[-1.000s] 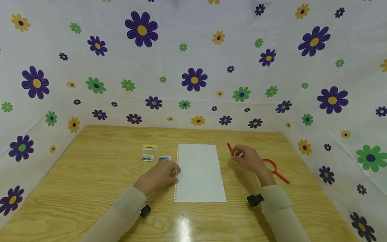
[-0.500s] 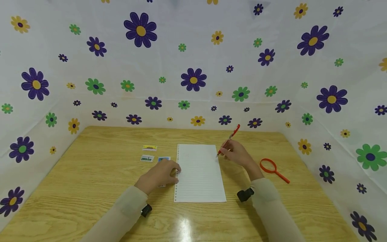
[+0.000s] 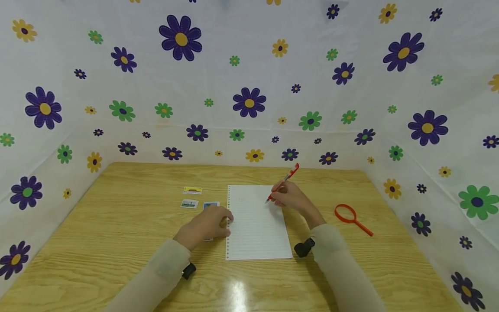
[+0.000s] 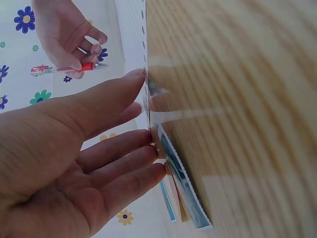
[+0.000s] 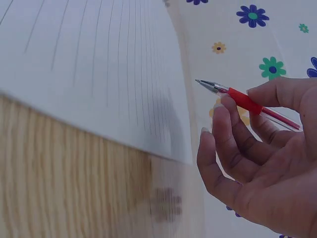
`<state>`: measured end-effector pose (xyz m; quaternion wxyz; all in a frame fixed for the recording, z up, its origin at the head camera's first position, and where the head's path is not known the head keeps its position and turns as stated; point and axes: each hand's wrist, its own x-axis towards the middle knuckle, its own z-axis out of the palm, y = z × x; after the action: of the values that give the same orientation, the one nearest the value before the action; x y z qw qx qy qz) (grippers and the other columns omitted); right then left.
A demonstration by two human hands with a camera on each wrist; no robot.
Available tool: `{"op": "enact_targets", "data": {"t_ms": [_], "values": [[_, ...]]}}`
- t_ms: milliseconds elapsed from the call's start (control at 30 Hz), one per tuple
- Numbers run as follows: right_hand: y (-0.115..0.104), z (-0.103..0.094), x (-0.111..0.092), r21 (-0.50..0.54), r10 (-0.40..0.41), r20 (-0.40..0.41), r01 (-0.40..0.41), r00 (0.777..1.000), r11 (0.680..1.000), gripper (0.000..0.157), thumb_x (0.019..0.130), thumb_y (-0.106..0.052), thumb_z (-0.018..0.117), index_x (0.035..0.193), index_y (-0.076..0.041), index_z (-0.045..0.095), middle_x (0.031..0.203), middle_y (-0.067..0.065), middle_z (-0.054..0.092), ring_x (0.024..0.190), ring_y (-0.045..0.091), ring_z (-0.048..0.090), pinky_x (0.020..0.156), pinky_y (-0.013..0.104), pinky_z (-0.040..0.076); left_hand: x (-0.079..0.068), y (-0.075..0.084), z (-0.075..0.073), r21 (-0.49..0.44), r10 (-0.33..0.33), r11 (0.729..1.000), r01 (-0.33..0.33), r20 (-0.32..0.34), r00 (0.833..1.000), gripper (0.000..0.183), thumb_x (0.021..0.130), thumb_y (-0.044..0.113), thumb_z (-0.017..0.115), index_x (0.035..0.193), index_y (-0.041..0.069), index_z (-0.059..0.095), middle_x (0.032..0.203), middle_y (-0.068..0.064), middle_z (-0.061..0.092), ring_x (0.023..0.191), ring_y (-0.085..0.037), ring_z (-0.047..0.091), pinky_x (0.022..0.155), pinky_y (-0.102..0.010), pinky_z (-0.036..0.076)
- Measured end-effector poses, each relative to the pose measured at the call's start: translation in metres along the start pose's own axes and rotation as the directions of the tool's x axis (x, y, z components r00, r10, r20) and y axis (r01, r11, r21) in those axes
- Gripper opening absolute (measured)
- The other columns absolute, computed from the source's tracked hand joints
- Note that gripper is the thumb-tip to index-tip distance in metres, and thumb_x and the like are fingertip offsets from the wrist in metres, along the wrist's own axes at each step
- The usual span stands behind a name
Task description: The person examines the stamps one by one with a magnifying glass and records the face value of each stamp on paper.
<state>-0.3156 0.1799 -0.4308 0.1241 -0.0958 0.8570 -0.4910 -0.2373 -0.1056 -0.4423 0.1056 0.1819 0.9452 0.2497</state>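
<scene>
A sheet of lined paper (image 3: 257, 234), with punched holes down its left side, lies on the table. My right hand (image 3: 293, 197) pinches a red pen (image 5: 245, 101) between thumb and fingers. The pen slants, and its tip points down over the upper right part of the sheet, with a gap showing between tip and paper in the left wrist view. At the left edge of the paper, my left hand (image 3: 204, 225) rests with loosely bent fingers (image 4: 124, 186), thumb tip at the hole row. Beside those fingers is a stamp (image 4: 183, 178), partly covered in the head view.
Further left lie a yellow stamp (image 3: 192, 190), a greenish stamp (image 3: 189, 204) and a blue stamp (image 3: 212, 203). A red magnifying glass (image 3: 363, 228) lies to the right of the paper. Flower-patterned cloth (image 3: 249, 143) stands around the back and sides of the wooden table (image 3: 117, 225).
My right hand has moved left from beside the paper to over it, turning the pen so its tip points down. The sheet has shifted slightly; my left hand has stayed put.
</scene>
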Motion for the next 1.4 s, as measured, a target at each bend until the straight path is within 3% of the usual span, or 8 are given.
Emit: {"op": "enact_targets", "data": {"t_ms": [400,633,900,1067,1200,1400], "values": [[-0.009,0.020,0.012,0.082,0.015,0.002,-0.015,1.000,0.997,0.022,0.100,-0.014,0.062,0.114,0.002,0.066,0.096,0.009,0.071,0.079,0.017,0.064,0.075,0.025,0.059,0.000,0.002,-0.001,0.004,-0.009,1.000,0.009,0.008,1.000,0.036,0.086,0.018,0.084,0.120,0.010,0.075,0.134,-0.012,0.067,0.116,-0.026,0.056,0.102,-0.046,0.049],[-0.008,0.028,0.019,0.114,0.057,-0.004,-0.056,0.998,0.992,0.021,0.099,-0.015,0.065,0.113,0.001,0.068,0.090,0.004,0.069,0.078,0.015,0.061,0.072,0.025,0.057,0.003,0.001,-0.002,0.000,0.001,1.000,-0.001,0.007,1.000,0.037,0.084,0.016,0.086,0.119,0.009,0.076,0.131,-0.012,0.069,0.103,-0.021,0.056,0.092,-0.041,0.049],[-0.006,0.036,0.027,0.162,0.117,-0.029,-0.111,0.993,0.980,0.019,0.098,-0.020,0.071,0.108,-0.004,0.069,0.088,0.003,0.069,0.076,0.014,0.063,0.071,0.024,0.060,0.004,0.001,-0.002,0.011,-0.006,1.000,0.006,0.006,1.000,0.036,0.084,0.018,0.087,0.118,0.010,0.076,0.130,-0.011,0.070,0.111,-0.024,0.059,0.099,-0.044,0.051],[-0.007,0.041,0.032,0.203,0.154,-0.040,-0.143,0.987,0.969,0.023,0.098,-0.021,0.071,0.112,-0.003,0.072,0.089,0.003,0.072,0.076,0.012,0.065,0.070,0.023,0.061,0.006,0.001,-0.002,0.008,-0.006,1.000,0.006,0.005,1.000,0.036,0.082,0.018,0.088,0.116,0.011,0.077,0.128,-0.010,0.071,0.107,-0.022,0.057,0.099,-0.043,0.050],[-0.007,0.044,0.036,0.198,0.183,-0.051,-0.170,0.982,0.965,0.022,0.098,-0.023,0.072,0.111,-0.006,0.073,0.092,0.002,0.073,0.078,0.011,0.065,0.071,0.022,0.060,0.006,0.001,-0.001,0.004,-0.012,1.000,0.012,0.005,1.000,0.035,0.082,0.017,0.088,0.115,0.011,0.077,0.127,-0.009,0.071,0.106,-0.021,0.056,0.099,-0.043,0.049],[-0.010,0.046,0.036,0.146,0.163,-0.048,-0.154,0.986,0.977,0.022,0.097,-0.024,0.073,0.110,-0.006,0.073,0.091,0.003,0.073,0.075,0.011,0.065,0.069,0.021,0.058,0.006,0.001,-0.003,0.016,-0.022,1.000,0.022,0.007,1.000,0.036,0.082,0.018,0.088,0.115,0.012,0.077,0.124,-0.008,0.072,0.105,-0.022,0.055,0.098,-0.044,0.049]]}}
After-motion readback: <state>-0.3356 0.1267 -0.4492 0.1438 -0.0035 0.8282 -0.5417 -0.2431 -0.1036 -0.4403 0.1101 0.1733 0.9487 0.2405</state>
